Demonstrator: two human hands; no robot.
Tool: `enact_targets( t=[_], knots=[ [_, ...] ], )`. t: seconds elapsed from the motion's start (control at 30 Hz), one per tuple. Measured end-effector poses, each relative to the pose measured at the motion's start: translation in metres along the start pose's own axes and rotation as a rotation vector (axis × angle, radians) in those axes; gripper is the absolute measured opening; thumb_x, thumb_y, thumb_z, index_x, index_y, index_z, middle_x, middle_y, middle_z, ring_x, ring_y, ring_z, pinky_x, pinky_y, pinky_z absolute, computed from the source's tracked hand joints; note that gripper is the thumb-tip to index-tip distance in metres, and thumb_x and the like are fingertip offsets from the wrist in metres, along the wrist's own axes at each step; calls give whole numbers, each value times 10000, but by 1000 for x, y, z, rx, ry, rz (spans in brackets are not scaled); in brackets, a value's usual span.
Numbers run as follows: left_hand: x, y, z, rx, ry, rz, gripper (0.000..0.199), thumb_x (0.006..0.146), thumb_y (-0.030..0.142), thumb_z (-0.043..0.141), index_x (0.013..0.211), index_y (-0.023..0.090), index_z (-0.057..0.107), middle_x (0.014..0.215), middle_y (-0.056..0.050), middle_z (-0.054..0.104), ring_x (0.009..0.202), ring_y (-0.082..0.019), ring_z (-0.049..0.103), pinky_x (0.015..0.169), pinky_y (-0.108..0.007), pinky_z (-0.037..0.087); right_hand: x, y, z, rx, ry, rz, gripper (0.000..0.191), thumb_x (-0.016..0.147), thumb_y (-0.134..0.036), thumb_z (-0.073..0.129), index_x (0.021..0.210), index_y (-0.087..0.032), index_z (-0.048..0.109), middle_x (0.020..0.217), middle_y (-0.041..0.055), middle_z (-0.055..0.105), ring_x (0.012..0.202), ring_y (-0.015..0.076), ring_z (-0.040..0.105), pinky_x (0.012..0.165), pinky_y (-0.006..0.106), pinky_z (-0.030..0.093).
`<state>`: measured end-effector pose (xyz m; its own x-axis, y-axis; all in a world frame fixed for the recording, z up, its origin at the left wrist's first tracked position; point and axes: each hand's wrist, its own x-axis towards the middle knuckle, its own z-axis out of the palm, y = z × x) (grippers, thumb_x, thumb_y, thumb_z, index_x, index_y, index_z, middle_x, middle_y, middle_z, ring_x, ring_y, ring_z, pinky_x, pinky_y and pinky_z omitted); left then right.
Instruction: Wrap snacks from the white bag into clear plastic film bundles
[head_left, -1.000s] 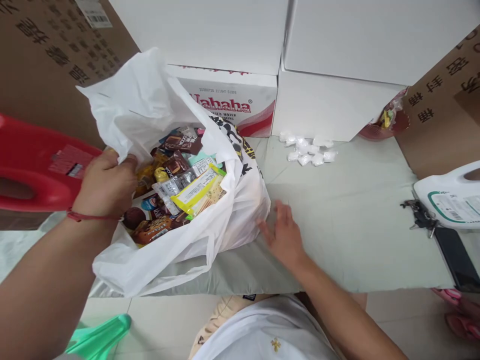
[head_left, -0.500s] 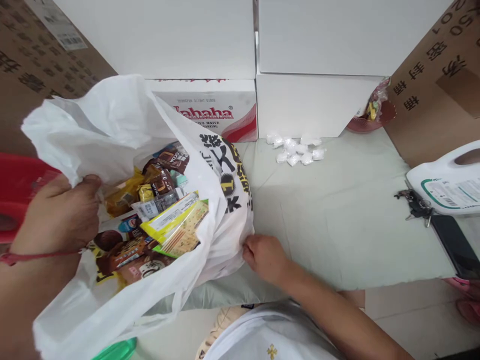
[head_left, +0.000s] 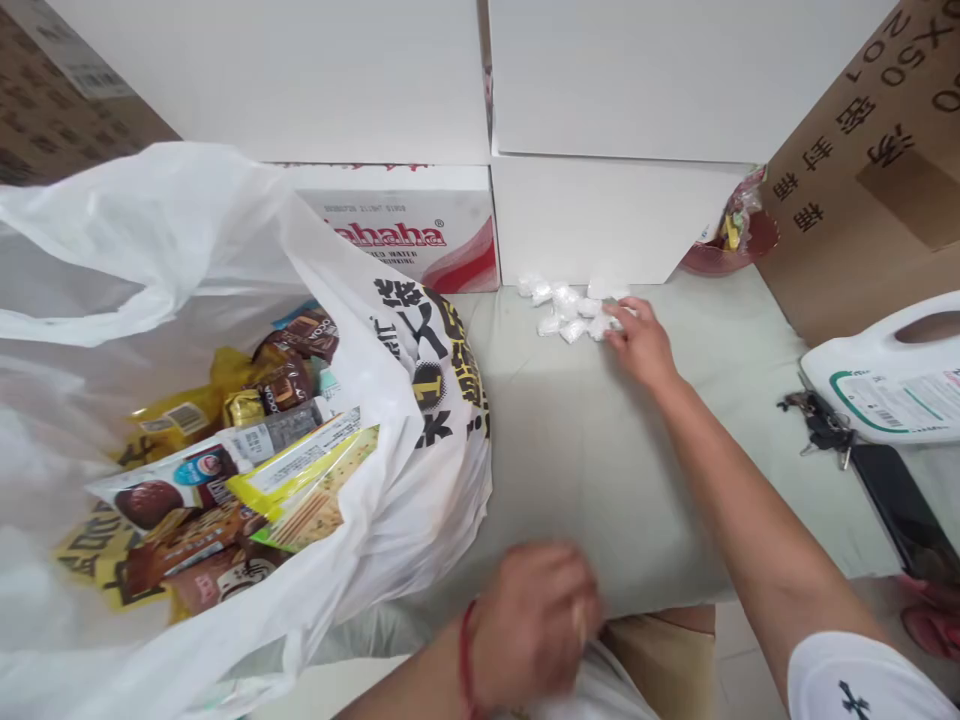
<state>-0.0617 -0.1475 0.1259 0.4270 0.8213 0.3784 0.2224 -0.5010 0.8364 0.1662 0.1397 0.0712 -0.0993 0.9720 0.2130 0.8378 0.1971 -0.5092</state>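
My right hand (head_left: 643, 345) is at the cluster of small white packets (head_left: 568, 303), thumb and fingertips closing round the rightmost one, which they mostly hide. My left hand (head_left: 541, 625), with a red cord at the wrist, hovers over the near edge of the table; it is smeared by motion, so its fingers do not read clearly. On the left a large white plastic bag (head_left: 420, 490) with black and yellow print gapes wide. Inside lie wrapped snacks, among them a cracker packet (head_left: 319, 500), a white and brown cake packet (head_left: 161, 492) and cocoa packets (head_left: 289, 385).
A Wahaha water carton (head_left: 450, 260) and white boxes (head_left: 600, 215) line the back. A pink bowl (head_left: 712, 262) with wrapped items sits at the back right, beside a brown carton (head_left: 840, 250). Along the right lie a white jug (head_left: 892, 370), keys (head_left: 821, 420) and a phone (head_left: 900, 500).
My left hand has let go of the bag's rim and moved right. My right hand has left the bag's side and reached the white packets. The bag's mouth has sagged wider.
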Motion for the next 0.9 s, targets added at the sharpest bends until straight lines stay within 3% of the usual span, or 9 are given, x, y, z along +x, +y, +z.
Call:
enact_targets(
  t=[0.13,0.2,0.3,0.37,0.47,0.53,0.6,0.77,0.9],
  knots=[
    [78,-79,53,-203,319,-410,167,978,180,473,910,211,622,844,-55,665,809,-176,638,724,-304,511,-3,-13,5,71,-33,-7,200,915,-254,552,949,-197,740,1055,93,693,876,210,601,841,343,455],
    [111,-98,57,-258,505,-594,127,988,294,532,1045,210,608,1047,-93,659,974,-208,642,740,-304,525,-26,-23,1,255,39,32,175,921,-333,597,911,-203,713,961,60,689,797,178,581,812,321,459],
    [148,-113,46,-385,625,-624,543,861,470,746,1289,221,524,1400,-154,523,1202,-250,585,784,-293,545,-65,-32,-2,658,-35,216,257,882,-466,687,857,-211,663,745,-12,614,626,125,483,633,259,425],
    [160,-124,37,-468,564,-647,627,740,507,851,1220,210,577,1312,-123,581,1066,-222,631,757,-281,541,-81,-34,-3,932,-235,319,304,866,-500,712,823,-210,633,628,-52,504,535,96,385,519,223,344],
    [163,-139,32,-624,438,-732,457,719,564,835,835,178,621,760,11,593,633,-107,534,560,-228,448,-84,-27,-5,1259,-466,462,320,820,-478,765,797,-203,604,579,-80,402,461,58,267,414,179,225],
    [161,-144,32,-716,399,-759,416,733,531,817,747,179,594,600,52,505,530,-78,432,485,-205,358,-77,-19,-10,1407,-443,557,305,778,-431,790,797,-199,594,618,-74,433,442,34,204,367,152,172],
    [159,-143,32,-788,337,-751,321,717,412,819,804,178,617,605,42,564,531,-77,437,473,-195,324,-71,-10,-17,1513,-353,601,282,763,-388,771,771,-199,562,673,-66,472,434,15,140,333,129,155],
    [159,-137,27,-951,208,-695,215,737,276,694,914,171,632,648,-1,650,604,-111,552,528,-199,397,-60,11,-31,1657,-155,629,262,758,-277,716,697,-202,473,664,-84,416,440,16,67,306,87,225],
    [156,-136,22,-1046,233,-671,193,740,332,689,838,177,632,780,-23,649,741,-152,648,608,-237,522,-58,13,-36,1665,-108,562,325,762,-271,723,660,-205,422,626,-91,366,418,14,95,301,78,220]
  ],
)
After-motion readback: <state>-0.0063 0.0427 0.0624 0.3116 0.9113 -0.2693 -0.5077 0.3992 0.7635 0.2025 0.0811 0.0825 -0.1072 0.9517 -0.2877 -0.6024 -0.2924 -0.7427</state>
